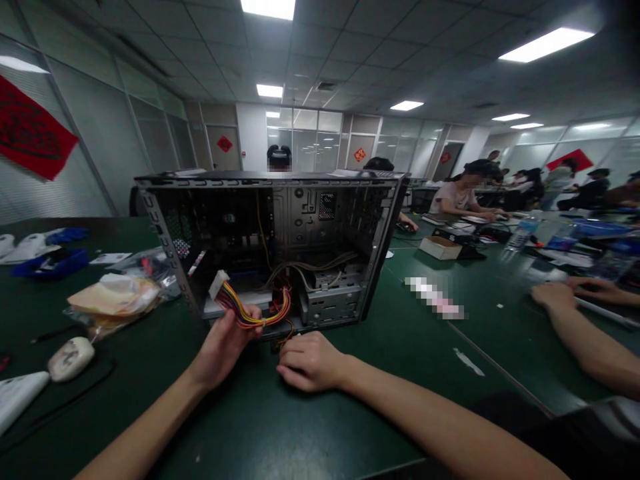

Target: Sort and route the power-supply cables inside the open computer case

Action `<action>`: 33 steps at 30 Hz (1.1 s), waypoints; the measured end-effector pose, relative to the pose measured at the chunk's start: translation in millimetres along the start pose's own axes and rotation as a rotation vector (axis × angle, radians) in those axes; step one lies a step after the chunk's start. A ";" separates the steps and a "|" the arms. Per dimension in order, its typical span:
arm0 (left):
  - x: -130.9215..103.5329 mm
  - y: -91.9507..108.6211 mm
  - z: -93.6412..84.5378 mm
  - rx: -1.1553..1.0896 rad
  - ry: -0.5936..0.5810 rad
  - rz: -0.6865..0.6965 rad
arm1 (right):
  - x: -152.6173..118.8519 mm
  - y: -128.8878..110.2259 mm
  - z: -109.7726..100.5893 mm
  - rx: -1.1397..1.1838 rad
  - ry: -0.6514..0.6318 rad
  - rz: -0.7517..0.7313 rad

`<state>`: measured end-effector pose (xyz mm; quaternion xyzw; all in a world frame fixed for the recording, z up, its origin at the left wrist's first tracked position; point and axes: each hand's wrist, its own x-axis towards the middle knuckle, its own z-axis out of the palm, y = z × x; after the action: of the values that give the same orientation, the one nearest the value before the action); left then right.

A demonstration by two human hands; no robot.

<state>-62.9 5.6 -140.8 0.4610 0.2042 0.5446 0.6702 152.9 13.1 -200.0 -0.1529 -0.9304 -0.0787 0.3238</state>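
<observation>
An open desktop computer case stands upright on the green table with its inside facing me. My left hand is closed around a power supply cable of yellow, orange, red and black wires. The cable's wide white connector sticks up above the fingers, and its other end runs into the case. My right hand rests curled at the case's lower front edge. Beside its fingertips, thin yellow and black wires come out of the case. What these fingers hold, if anything, is hidden.
Left of the case lie a plastic-bagged packet, a blue tray and a white mouse. An open cardboard box and a clear bottle stand to the right. Another person's arm reaches in at the right edge.
</observation>
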 end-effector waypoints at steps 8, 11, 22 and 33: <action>-1.4 -4.7 -2.7 -0.013 0.065 -0.068 | 0.5 0.0 -0.8 -0.011 -0.026 -0.035; -5.8 -11.5 -1.7 0.035 -0.030 -0.098 | -1.4 -0.3 0.2 -0.014 -0.043 -0.040; -11.2 -26.2 0.0 0.188 -0.160 -0.143 | 5.2 -7.0 -24.1 -0.031 0.100 -0.080; -17.6 -30.4 15.5 0.931 -0.384 0.191 | -9.6 0.2 -9.5 0.109 0.046 0.011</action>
<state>-40.1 -16.2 -162.7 0.8191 0.2553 0.3601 0.3664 165.6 8.7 -198.6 -0.1384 -0.9247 -0.0295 0.3536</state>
